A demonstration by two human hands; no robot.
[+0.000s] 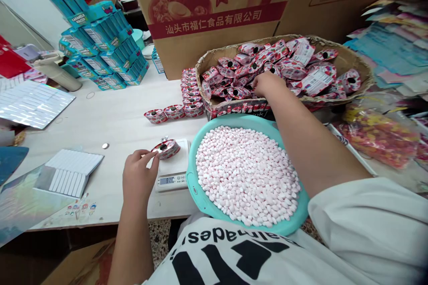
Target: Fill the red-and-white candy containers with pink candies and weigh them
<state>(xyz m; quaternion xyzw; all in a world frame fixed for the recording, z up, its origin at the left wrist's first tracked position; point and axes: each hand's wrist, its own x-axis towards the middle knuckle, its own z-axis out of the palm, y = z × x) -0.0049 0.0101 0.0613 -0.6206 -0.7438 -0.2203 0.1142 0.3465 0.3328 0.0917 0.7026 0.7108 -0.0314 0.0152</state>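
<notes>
The counter (127, 116) has a pale, whitish top, and its front edge runs above a dark space. Under this edge, a speckled floor (158, 236) is visible. At the far left corner of the counter stands a light grey wall (31, 2). The light falls softly, and it makes the top look quite bright.

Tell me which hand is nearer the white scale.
Left. The left hand is at the scale's left edge, fingers touching the pack on it; the right hand is farther off, reaching into the cardboard tray.
</notes>
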